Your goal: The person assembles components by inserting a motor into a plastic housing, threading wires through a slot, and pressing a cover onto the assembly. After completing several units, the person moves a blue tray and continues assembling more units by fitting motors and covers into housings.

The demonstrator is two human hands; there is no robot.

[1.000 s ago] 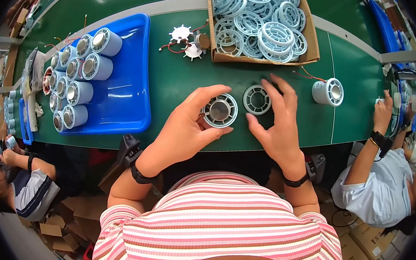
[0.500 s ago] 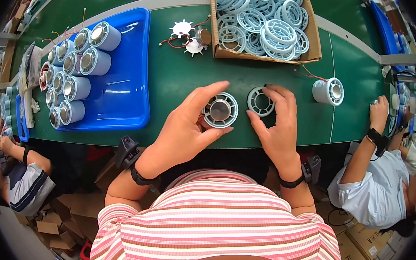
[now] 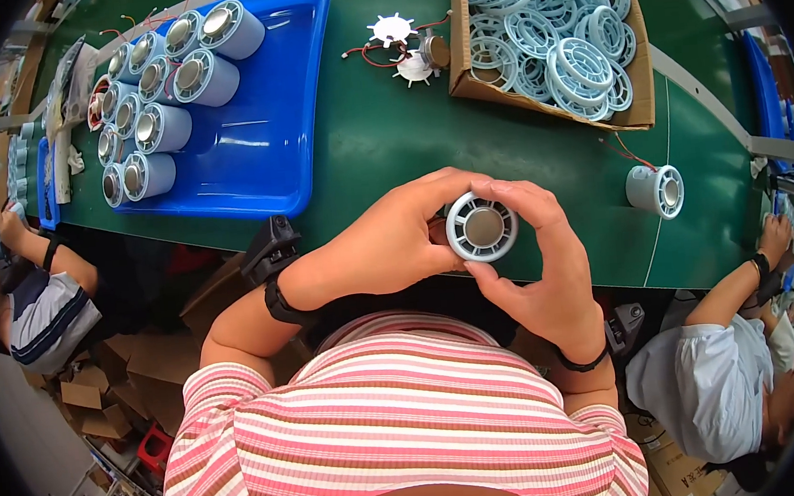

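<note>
In front of my body, my left hand (image 3: 382, 240) is closed round the side of a light-blue cylindrical housing, mostly hidden by my fingers. A light-blue slotted ring (image 3: 456, 233) sits on the housing's face, with a round metal disc (image 3: 484, 228) in its middle. My right hand (image 3: 544, 259) grips the ring's rim, fingertips at the top and thumb at the bottom. Whether the ring is fully seated cannot be seen. Off to the right, another light-blue housing (image 3: 654, 189) with a ring and red wires lies on the green table (image 3: 387, 135).
A blue tray (image 3: 266, 155) at the left holds several finished-looking housings (image 3: 232, 31). A cardboard box (image 3: 550, 107) of loose rings (image 3: 579, 67) stands at the back right. Between them lie white toothed discs (image 3: 391, 29) and a wired metal motor (image 3: 436, 52). Other people sit at both sides.
My right hand has brought the separate ring left onto the housing's face. Both hands now meet at the housing, where they were apart before. The whole view has shifted slightly.
</note>
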